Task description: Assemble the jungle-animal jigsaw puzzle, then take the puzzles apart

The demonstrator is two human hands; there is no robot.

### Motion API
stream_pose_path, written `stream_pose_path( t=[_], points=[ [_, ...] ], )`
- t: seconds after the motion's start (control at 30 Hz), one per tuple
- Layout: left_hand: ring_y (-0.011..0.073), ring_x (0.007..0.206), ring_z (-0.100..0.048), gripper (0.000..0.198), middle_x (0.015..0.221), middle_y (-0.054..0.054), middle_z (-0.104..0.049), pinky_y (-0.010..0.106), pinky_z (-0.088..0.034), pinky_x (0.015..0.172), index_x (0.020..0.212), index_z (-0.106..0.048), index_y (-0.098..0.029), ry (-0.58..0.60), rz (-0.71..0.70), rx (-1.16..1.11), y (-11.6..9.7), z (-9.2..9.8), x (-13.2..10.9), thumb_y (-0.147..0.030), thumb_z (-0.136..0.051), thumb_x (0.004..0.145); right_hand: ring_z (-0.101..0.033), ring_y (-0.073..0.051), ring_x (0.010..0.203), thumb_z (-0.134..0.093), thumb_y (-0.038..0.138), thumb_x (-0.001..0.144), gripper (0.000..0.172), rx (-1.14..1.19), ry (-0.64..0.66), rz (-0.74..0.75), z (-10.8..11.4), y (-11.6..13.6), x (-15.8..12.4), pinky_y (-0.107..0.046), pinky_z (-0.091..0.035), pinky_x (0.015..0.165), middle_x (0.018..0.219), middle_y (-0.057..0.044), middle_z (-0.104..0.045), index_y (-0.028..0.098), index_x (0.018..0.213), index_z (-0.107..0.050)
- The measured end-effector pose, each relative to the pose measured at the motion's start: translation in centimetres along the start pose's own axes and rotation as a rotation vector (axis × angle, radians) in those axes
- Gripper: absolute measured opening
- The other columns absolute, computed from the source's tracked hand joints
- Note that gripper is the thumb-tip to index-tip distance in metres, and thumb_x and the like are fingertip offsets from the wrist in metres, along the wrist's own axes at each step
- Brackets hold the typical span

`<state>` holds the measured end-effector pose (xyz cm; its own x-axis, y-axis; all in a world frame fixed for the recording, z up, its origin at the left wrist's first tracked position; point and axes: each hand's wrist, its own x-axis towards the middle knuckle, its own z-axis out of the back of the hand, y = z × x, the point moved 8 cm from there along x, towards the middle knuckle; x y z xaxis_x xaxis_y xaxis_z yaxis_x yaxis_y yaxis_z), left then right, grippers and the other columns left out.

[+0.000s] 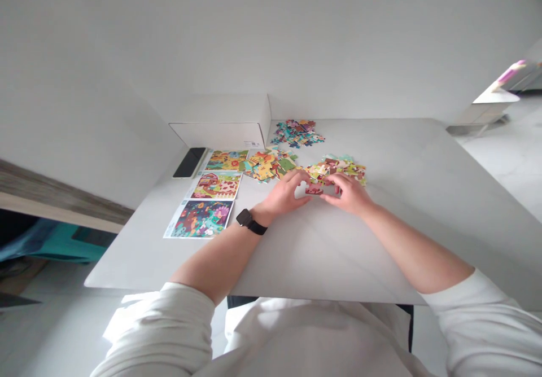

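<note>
Small reddish-pink puzzle pieces (314, 188) are between my two hands, just in front of the puzzle piles. My left hand (290, 192), below a black watch, has thumb and fingers curved around their left side, with the fingertips at the pieces. From the right, my right hand (348, 193) reaches in with bent fingers and its thumb near the pieces' right edge; what its fingertips pinch is too small to tell. A pile of red, cream and green pieces (351, 169) lies just behind my right hand. Yellow and green pieces (265, 165) lie behind my left hand.
Three printed pictures (202, 219) lie in a column on the left of the white table (296, 253). A dark phone (190, 162) is beside them. At the back stand a white box (220, 134) and a pile of teal and purple pieces (297, 133).
</note>
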<state>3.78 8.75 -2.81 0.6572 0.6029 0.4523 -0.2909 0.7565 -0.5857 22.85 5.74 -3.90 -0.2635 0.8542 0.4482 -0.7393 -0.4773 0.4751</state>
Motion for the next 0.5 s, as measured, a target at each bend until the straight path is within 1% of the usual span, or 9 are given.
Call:
stream_pose_path(
  t=[0.1, 0.2, 0.27, 0.33, 0.4, 0.5],
  points=[
    [0.0246, 0.117, -0.064, 0.026, 0.128, 0.013, -0.069, 0.038, -0.053, 0.099, 0.117, -0.062, -0.022, 0.034, 0.037, 0.037, -0.3, 0.0, -0.1, -0.023, -0.070, 0.092, -0.063, -0.021, 0.072, -0.080, 0.046, 0.089, 0.039, 0.023, 0.029, -0.012, -0.1, 0.3, 0.0, -0.038, -0.055, 0.073, 0.108, -0.008, -0.077, 0.027, 0.121, -0.070],
    [0.0244, 0.111, -0.064, 0.025, 0.122, 0.012, -0.069, 0.037, -0.052, 0.098, 0.117, -0.064, -0.022, 0.074, 0.048, 0.058, -1.2, 0.7, -0.1, -0.026, -0.072, 0.093, -0.064, -0.021, 0.072, -0.081, 0.048, 0.088, 0.039, 0.053, 0.074, 0.007, -0.1, 1.0, -0.1, -0.037, -0.054, 0.072, 0.108, -0.007, -0.078, 0.026, 0.119, -0.071],
    [0.0243, 0.110, -0.064, 0.025, 0.119, 0.011, -0.069, 0.036, -0.051, 0.099, 0.117, -0.067, -0.021, 0.138, 0.037, 0.077, -2.2, 1.4, -0.2, -0.030, -0.073, 0.094, -0.065, -0.021, 0.073, -0.078, 0.049, 0.091, 0.036, 0.065, 0.116, 0.040, -0.1, 1.6, -0.1, -0.036, -0.053, 0.072, 0.109, -0.007, -0.078, 0.026, 0.118, -0.072],
    [0.0245, 0.112, -0.065, 0.024, 0.117, 0.010, -0.069, 0.035, -0.050, 0.101, 0.117, -0.069, -0.022, 0.225, 0.015, 0.088, -3.2, 2.0, -0.4, -0.035, -0.072, 0.096, -0.065, -0.020, 0.073, -0.072, 0.046, 0.097, 0.028, 0.065, 0.129, 0.053, 0.1, 1.7, 0.0, -0.036, -0.052, 0.073, 0.109, -0.007, -0.079, 0.025, 0.116, -0.073],
    [0.0249, 0.114, -0.065, 0.033, 0.120, 0.010, -0.068, 0.035, -0.050, 0.103, 0.124, -0.069, -0.022, 0.281, 0.020, 0.094, -3.8, 2.8, -0.9, -0.037, -0.074, 0.095, -0.064, -0.019, 0.071, -0.066, 0.041, 0.101, 0.022, 0.058, 0.101, 0.041, 0.5, 1.4, 0.2, -0.035, -0.052, 0.073, 0.108, -0.007, -0.079, 0.025, 0.114, -0.074],
    [0.0245, 0.116, -0.065, 0.046, 0.125, 0.010, -0.066, 0.035, -0.051, 0.104, 0.135, -0.067, -0.023, 0.386, 0.038, 0.071, -3.9, 3.0, -2.5, -0.034, -0.077, 0.091, -0.063, -0.019, 0.069, -0.064, 0.035, 0.101, 0.018, 0.029, 0.035, 0.011, 1.2, 0.4, 0.5, -0.035, -0.053, 0.074, 0.105, -0.006, -0.080, 0.025, 0.109, -0.076]
  ],
)
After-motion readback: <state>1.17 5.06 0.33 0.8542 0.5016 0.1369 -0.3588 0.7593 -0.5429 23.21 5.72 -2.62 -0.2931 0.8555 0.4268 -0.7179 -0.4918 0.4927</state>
